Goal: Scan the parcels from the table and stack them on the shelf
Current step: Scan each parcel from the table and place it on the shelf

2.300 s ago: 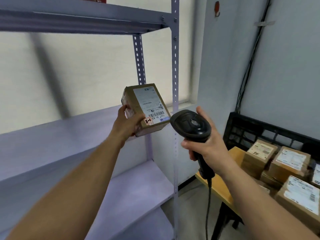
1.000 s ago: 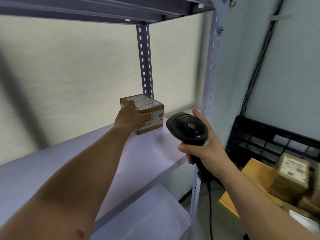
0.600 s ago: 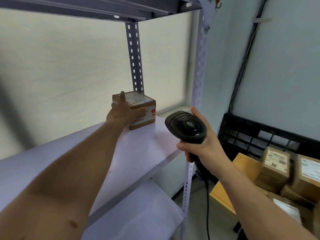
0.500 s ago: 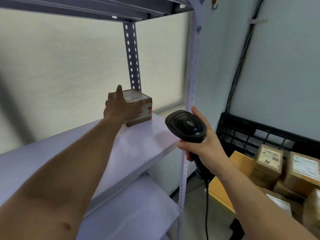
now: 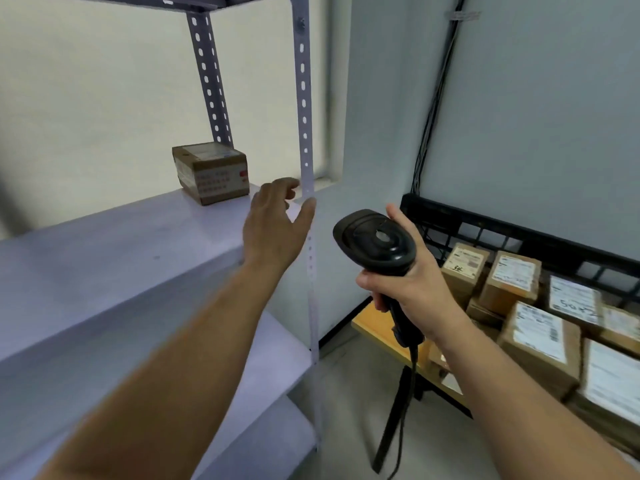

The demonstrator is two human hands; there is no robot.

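We saw one small brown parcel [image 5: 211, 173] standing on the pale shelf [image 5: 121, 244], at its back right corner, just in front of the rear upright [image 5: 209, 81] — its labelled face turned up. The left hand [image 5: 273, 223] hovered apart from it, near the shelf's front post [image 5: 304, 116], with its fingers loosely spread and nothing in them. The right hand [image 5: 412, 285] was wrapped round the handle of a black scanner [image 5: 375, 242] held head-up — its cable hung down below the wrist. To the right we saw more labelled parcels [image 5: 540, 337] packed together on the wooden table [image 5: 367, 325], with the wall of a black crate [image 5: 485, 226] rising behind them.
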